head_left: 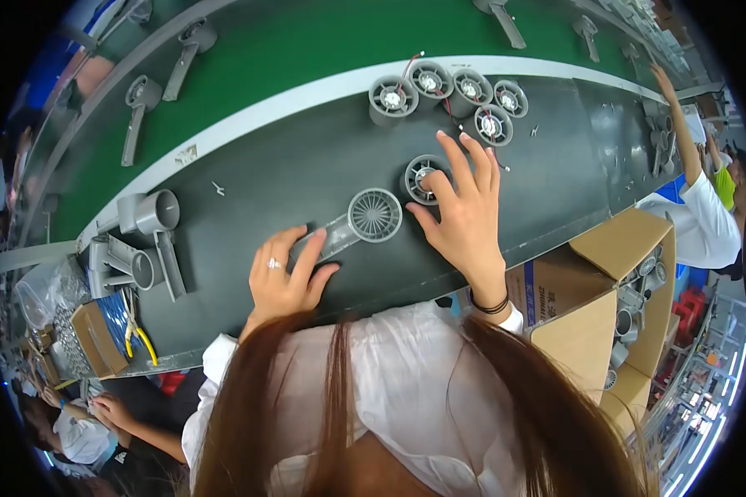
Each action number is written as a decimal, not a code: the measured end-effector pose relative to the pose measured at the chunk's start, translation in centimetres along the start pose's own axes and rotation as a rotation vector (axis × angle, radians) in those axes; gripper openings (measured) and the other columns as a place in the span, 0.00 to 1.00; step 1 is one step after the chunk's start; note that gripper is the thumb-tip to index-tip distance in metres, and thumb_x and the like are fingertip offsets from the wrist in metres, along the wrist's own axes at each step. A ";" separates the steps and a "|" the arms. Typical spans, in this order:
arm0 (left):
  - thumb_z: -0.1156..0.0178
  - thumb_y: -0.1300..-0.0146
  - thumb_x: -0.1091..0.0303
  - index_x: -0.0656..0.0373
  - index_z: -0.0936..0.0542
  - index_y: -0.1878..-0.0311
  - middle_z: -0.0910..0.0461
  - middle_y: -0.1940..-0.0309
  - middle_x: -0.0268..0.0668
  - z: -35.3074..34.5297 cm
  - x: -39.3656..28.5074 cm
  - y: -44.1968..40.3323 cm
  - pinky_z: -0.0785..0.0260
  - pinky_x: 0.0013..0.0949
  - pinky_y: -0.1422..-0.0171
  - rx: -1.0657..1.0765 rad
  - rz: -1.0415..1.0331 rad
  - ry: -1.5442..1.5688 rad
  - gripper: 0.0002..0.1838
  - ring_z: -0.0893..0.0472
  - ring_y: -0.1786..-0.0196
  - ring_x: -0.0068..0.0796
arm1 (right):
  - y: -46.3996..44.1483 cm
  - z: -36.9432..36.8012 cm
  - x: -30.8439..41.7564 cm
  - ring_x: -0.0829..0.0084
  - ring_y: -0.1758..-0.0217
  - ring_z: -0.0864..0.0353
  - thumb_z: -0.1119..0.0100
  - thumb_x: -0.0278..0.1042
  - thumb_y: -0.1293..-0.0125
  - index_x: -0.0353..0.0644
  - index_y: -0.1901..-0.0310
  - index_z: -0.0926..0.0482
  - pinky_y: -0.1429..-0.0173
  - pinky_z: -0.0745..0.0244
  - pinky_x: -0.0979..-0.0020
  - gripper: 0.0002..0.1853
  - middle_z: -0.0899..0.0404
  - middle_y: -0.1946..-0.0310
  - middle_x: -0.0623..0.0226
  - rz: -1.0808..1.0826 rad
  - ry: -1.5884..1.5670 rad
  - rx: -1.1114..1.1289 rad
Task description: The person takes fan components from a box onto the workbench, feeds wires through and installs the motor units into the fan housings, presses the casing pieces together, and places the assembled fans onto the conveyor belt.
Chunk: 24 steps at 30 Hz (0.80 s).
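Observation:
On the dark bench, a grey plastic housing point(375, 215) with a round ribbed grille and a hollow handle lies in front of me. My left hand point(283, 277), wearing a ring, curls its fingers and thumb around the end of that handle. To the right of the grille stands a round grey fan unit point(413, 180). My right hand point(468, 207) has its index finger over the fan's opening and its thumb at the near rim, with the other fingers stretched out. Part of the fan is hidden by the index finger.
Several more fan units point(472, 86) with thin wires stand behind. Grey housings point(156, 212) lie at the left, near yellow-handled pliers point(141, 335) and blue wires. A green conveyor belt point(307, 41) carries more housings. An open cardboard box point(576, 348) holds parts at the right. Other people work nearby.

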State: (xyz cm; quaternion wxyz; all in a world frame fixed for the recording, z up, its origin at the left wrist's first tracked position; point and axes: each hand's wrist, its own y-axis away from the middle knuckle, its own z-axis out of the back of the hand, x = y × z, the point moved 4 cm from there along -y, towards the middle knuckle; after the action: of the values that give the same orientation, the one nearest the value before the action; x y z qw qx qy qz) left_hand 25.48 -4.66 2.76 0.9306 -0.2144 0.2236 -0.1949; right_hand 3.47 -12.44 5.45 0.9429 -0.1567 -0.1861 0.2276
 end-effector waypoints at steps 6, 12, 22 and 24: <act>0.28 0.55 0.70 0.54 0.22 0.44 0.24 0.51 0.39 -1.3 -0.2 -1.2 0.27 0.38 0.53 0.183 0.092 0.038 0.30 0.22 0.54 0.42 | 1.3 1.4 0.3 0.55 0.43 0.26 0.24 0.35 0.59 0.39 0.53 0.25 0.46 0.27 0.61 0.29 0.30 0.39 0.54 -0.071 -0.131 0.126; 0.31 0.56 0.77 0.55 0.20 0.46 0.21 0.58 0.37 -1.2 0.0 -1.1 0.26 0.36 0.58 0.131 0.068 0.020 0.28 0.21 0.59 0.39 | 2.6 2.6 0.0 0.61 0.68 0.17 0.30 0.30 0.48 0.33 0.45 0.26 0.63 0.23 0.66 0.28 0.19 0.56 0.54 -0.434 -0.449 0.268; 0.35 0.60 0.81 0.56 0.19 0.49 0.22 0.60 0.37 0.0 0.7 -1.9 0.27 0.37 0.60 0.142 0.034 0.040 0.28 0.22 0.62 0.38 | 1.9 2.2 0.3 0.57 0.44 0.28 0.35 0.19 0.56 0.47 0.42 0.25 0.44 0.27 0.60 0.33 0.32 0.37 0.62 0.090 -0.337 0.386; 0.35 0.60 0.81 0.56 0.19 0.49 0.22 0.60 0.37 0.0 0.7 -1.8 0.27 0.37 0.60 0.157 0.029 0.046 0.28 0.22 0.62 0.38 | 1.9 1.0 0.3 0.57 0.46 0.26 0.33 0.20 0.58 0.46 0.44 0.24 0.45 0.26 0.60 0.33 0.28 0.41 0.61 0.104 -0.377 0.345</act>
State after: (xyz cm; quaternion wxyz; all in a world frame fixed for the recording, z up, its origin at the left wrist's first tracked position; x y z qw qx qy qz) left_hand 25.53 -6.48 3.44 0.9419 -0.1330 0.2322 -0.2032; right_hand 2.55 -10.45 5.71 0.8912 0.0422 -0.3089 0.3294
